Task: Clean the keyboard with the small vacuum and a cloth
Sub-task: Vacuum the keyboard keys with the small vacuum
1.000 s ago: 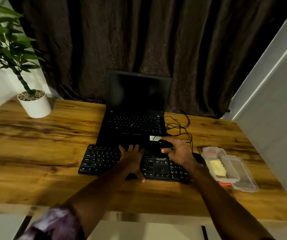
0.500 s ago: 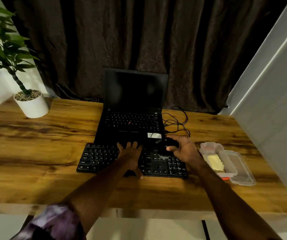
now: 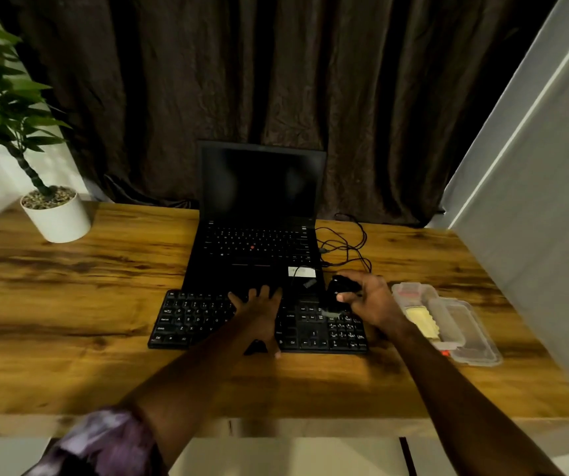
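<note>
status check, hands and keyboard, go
Left hand flat on keyboard. Right hand gripping small vacuum over numpad end. Cable trails behind, nothing blocking.

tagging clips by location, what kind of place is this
Most likely a home desk or small home office. A wooden desk holds an open laptop with a separate keyboard in front of it, a potted plant stands at the far left corner, and a dark curtain hangs behind.
</note>
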A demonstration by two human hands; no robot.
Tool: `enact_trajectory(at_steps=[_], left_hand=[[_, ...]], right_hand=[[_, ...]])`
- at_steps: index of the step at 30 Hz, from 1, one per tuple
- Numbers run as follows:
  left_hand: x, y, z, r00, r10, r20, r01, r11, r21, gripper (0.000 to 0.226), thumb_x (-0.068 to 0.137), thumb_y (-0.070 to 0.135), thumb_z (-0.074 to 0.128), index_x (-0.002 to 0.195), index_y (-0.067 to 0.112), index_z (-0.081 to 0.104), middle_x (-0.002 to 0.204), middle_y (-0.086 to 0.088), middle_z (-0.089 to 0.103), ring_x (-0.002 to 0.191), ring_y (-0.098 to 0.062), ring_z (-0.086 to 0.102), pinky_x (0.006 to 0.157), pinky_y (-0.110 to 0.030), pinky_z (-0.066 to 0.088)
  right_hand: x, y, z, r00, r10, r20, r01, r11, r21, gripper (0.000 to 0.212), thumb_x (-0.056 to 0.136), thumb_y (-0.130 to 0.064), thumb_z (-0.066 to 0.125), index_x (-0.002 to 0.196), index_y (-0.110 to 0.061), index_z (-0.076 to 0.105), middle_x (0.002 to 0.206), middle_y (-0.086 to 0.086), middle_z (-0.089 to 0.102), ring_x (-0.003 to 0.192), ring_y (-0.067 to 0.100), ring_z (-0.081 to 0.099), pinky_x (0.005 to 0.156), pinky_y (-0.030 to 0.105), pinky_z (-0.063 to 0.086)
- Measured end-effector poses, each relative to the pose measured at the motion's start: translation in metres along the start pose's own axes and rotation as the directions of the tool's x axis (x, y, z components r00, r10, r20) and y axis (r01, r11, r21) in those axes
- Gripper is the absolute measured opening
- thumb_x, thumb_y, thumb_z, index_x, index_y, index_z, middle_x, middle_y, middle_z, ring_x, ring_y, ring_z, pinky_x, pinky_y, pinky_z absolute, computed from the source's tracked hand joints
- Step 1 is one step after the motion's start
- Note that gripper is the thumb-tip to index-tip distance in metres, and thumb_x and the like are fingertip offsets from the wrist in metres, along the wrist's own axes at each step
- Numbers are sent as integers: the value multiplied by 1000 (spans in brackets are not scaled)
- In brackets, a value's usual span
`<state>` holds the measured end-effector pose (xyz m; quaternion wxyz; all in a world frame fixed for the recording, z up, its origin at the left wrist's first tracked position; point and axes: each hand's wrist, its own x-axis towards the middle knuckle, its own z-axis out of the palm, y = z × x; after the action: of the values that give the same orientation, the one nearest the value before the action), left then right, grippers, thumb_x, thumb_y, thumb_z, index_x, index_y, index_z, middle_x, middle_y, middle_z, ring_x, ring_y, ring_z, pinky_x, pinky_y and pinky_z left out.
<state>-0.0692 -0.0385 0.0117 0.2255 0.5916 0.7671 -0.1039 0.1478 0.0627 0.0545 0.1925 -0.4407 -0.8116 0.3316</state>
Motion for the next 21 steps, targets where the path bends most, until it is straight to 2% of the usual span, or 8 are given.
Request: enact_trajectory(at_steps=[2, 4, 6, 10, 17, 21], left_hand=[[1, 6, -2, 1000, -20, 23, 20, 1000, 17, 142, 56, 48, 92, 158, 24, -5, 164, -13, -3, 149, -43, -1, 108, -79, 2], [2, 11, -4, 999, -22, 27, 21, 998, 53, 140, 58, 47, 92, 158, 22, -3, 163, -13, 0, 149, -42, 2, 109, -78, 3], [5, 15, -2, 1000, 9, 17, -10, 997, 76, 140, 58, 49, 91, 158, 20, -3, 162, -14, 1, 149, -41, 2, 110, -76, 2], [8, 21, 3, 998, 51, -22, -51, 999, 4, 137, 59, 61, 85, 158, 17, 2, 162, -14, 4, 149, -40, 2, 111, -75, -1], [15, 21, 4, 984, 160, -77, -158, 987, 27, 135, 54, 61, 87, 158, 19, 11, 162, -12, 9, 148, -39, 6, 112, -74, 4], [16, 21, 3, 980, 187, -67, -185, 982, 31, 135, 54, 59, 88, 157, 17, 12, 162, -11, 9, 148, -38, 8, 113, -73, 6]], right_hand=[[2, 5, -4, 999, 33, -18, -33, 999, 10, 49, 85, -3, 72, 129, -23, 63, 114, -3, 68, 103, 13, 64, 91, 29, 56], [5, 7, -4, 999, 29, -19, -29, 999, 15, 49, 84, -5, 73, 128, -25, 64, 114, -2, 69, 105, 15, 65, 92, 33, 57], [9, 7, -1, 1000, 2, -14, -2, 1000, 3, 49, 84, -6, 74, 128, -24, 64, 114, -2, 70, 105, 14, 66, 93, 33, 56], [20, 2, 6, 1000, 9, -9, -9, 1000, 18, 49, 85, -9, 74, 131, -23, 61, 118, -7, 67, 107, 11, 63, 96, 30, 54], [32, 9, -4, 1000, 22, 16, -22, 999, -28, 48, 83, -11, 76, 128, -22, 64, 117, -2, 69, 107, 13, 64, 98, 36, 53], [30, 13, -18, 998, 38, -43, -39, 999, -32, 45, 83, -6, 76, 125, -16, 65, 109, -1, 68, 102, 13, 62, 92, 26, 49]])
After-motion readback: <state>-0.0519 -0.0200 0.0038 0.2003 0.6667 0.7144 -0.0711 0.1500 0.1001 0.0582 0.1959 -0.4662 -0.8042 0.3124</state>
